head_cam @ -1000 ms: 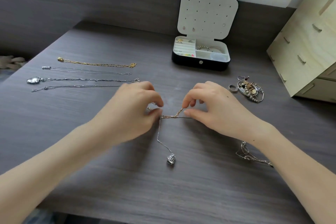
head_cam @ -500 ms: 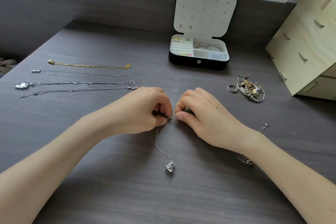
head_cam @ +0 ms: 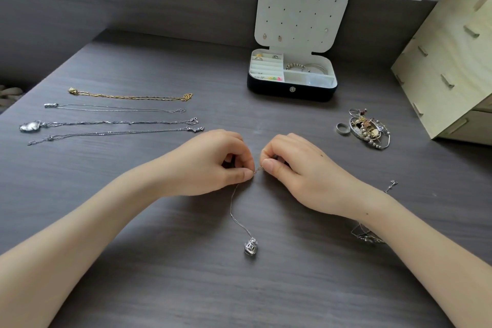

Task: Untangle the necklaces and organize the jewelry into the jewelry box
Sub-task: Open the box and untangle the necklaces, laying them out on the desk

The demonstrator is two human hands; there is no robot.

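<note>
- Both hands met over the middle of the bench (head_cam: pixel 159 274). My left hand (head_cam: pixel 213 165) and right hand (head_cam: pixel 300 176) almost touched, and each pinched the same small knot (head_cam: pixel 257 169) between thumb and forefinger, the other fingers curled in.
- From that pinch a thin silver chain (head_cam: pixel 234 210) trailed toward me and ended in a round silver pendant (head_cam: pixel 250 247) lying on the bench.
- A further tangle (head_cam: pixel 367 237) lay partly hidden under my right wrist.
- Done, as far as I could judge: four necklaces (head_cam: pixel 119 122), one gold and three silver, lay straight in parallel rows at the far left. They were freed but not yet boxed.
- At the back, the jewelry box (head_cam: pixel 291 89) stood open, lid upright. It held rings in its left slots and bracelets in a right compartment.
- Left to do: this knot, the tangle, and a heap of jewelry (head_cam: pixel 368 129) with a loose ring (head_cam: pixel 343 128) beside it, near the wooden drawer unit (head_cam: pixel 452 48). I put the task at roughly half done.
- My forearms came in from the two lower corners, wrists low, backs of the hands facing up.
</note>
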